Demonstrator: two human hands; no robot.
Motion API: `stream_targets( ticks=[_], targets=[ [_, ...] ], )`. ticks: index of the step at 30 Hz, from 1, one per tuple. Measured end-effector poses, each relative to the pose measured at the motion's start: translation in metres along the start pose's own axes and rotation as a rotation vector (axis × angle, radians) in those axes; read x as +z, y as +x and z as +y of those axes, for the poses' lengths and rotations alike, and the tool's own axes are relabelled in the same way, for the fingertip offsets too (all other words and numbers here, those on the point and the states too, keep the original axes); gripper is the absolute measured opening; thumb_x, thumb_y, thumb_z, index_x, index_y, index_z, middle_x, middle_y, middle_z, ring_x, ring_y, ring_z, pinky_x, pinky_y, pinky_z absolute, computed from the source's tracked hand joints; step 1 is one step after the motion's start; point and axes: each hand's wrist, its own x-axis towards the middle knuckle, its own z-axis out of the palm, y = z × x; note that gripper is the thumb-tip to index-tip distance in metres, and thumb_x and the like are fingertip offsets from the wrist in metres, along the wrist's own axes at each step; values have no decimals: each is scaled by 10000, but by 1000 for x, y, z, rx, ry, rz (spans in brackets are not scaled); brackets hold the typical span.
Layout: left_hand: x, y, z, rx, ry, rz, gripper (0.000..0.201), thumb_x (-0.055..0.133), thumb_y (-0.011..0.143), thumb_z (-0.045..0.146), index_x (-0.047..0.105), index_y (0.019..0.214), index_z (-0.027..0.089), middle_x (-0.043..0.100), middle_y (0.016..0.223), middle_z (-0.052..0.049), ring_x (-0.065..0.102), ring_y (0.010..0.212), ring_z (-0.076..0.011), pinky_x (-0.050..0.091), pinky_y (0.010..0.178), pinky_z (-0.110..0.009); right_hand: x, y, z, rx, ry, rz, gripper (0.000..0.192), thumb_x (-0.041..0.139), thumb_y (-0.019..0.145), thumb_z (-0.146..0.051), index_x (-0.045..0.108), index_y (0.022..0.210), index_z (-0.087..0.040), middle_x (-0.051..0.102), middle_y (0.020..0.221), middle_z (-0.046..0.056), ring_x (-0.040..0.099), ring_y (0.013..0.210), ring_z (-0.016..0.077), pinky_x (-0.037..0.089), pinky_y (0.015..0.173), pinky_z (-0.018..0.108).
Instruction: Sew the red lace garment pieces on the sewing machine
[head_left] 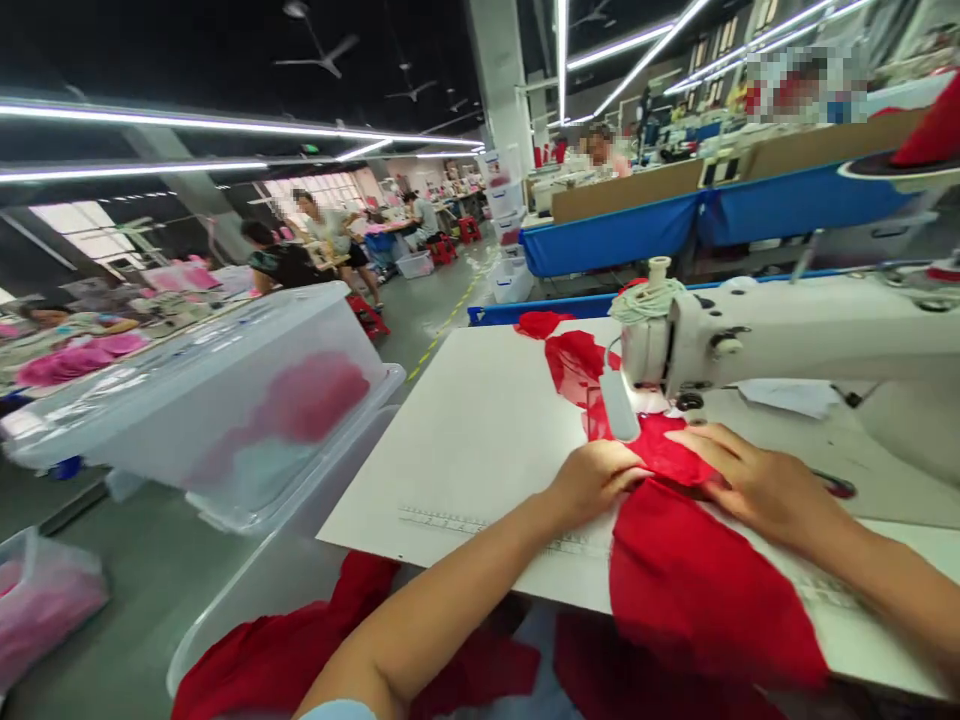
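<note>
Red fabric (697,580) under both hands at a white sewing machine (757,340).

White table (480,430) carries the machine, whose head stands directly over the cloth and blocks sight of the needle area; a cone of pale thread (651,295) sits on top of it. To the left, a clear plastic bin (225,400) holding more red and pale pieces stands close by the table edge, and other people work at benches further back across the floor. The fabric is bright red and thin, running from beyond the machine, under its head, over the near table edge and down toward the lap. The left hand (592,480) lies flat with fingers pressed on the cloth just before the machine; the right hand (757,485) lies open and flat on it beside, the two hands near each other, neither gripping.
</note>
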Motion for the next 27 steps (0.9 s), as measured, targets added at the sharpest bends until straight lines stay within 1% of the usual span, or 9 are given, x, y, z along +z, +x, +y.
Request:
stream_targets(
  ticks=[2, 6, 9, 11, 14, 18, 21, 23, 27],
  targets=[
    [3, 0, -4, 22, -15, 8, 188, 549, 1035, 217, 702, 945, 153, 726, 886, -26, 638, 833, -139, 465, 779, -222, -6, 9, -7, -77, -26, -17, 555, 437, 844, -131, 603, 1362, -239, 681, 1332, 109, 754, 849, 258, 562, 515, 320],
    [3, -2, -6, 45, 6, 25, 208, 520, 1049, 237, 698, 961, 173, 718, 882, -22, 640, 822, -140, 466, 755, -226, -9, 23, -14, -152, 87, -93, 558, 437, 838, -85, 619, 1333, -267, 702, 1317, 67, 728, 1012, 233, 568, 671, 302],
    [3, -3, -5, 62, 25, 25, 171, 543, 1040, 238, 703, 1009, 187, 732, 918, -20, 661, 853, -137, 485, 778, -226, -4, 28, -18, -168, 195, -107, 399, 426, 810, -51, 693, 1040, -239, 761, 1047, 45, 711, 855, 205, 501, 634, 276],
    [5, -4, -4, 64, 30, 25, 111, 609, 1007, 246, 700, 1038, 190, 739, 945, -15, 671, 886, -141, 499, 808, -229, 0, 28, -20, -160, 227, -104, 345, 416, 742, -11, 657, 873, -221, 712, 857, 28, 652, 731, 185, 457, 613, 266],
    [10, -5, -4, 29, 35, 43, 153, 689, 943, 196, 679, 1093, 168, 738, 1043, -39, 672, 972, -164, 515, 865, -256, 2, 25, -23, -130, 240, -78, 324, 401, 693, 19, 598, 809, -210, 631, 776, 22, 584, 695, 177, 435, 628, 263],
    [10, -3, -3, -33, 34, 52, 102, 580, 965, 110, 661, 928, 159, 718, 1059, -73, 659, 967, -188, 523, 867, -308, 2, 21, -27, -103, 274, -59, 246, 420, 769, -19, 563, 798, -217, 593, 763, 14, 549, 672, 173, 431, 619, 265],
    [-1, 3, -5, -47, -8, 16, 171, 509, 946, 55, 618, 882, 171, 690, 945, -48, 644, 902, -181, 514, 787, -279, 3, 23, -30, -65, 296, -42, 163, 500, 842, -130, 607, 932, -214, 628, 884, 35, 585, 715, 176, 446, 617, 266],
    [-10, 9, -8, -49, -52, -21, 202, 461, 938, 35, 586, 874, 181, 641, 820, -4, 614, 787, -155, 487, 714, -245, 6, 25, -30, -9, 291, -16, 90, 526, 897, -226, 615, 913, -219, 624, 897, 42, 583, 706, 179, 428, 590, 266],
    [-29, 24, -16, -63, -151, -89, 251, 392, 925, 43, 496, 754, 194, 512, 670, 43, 490, 619, -114, 427, 621, -216, 13, 30, -27, 116, 284, 44, 317, 424, 1009, -320, 527, 723, -226, 571, 751, 19, 552, 643, 167, 410, 590, 266]
  ],
)
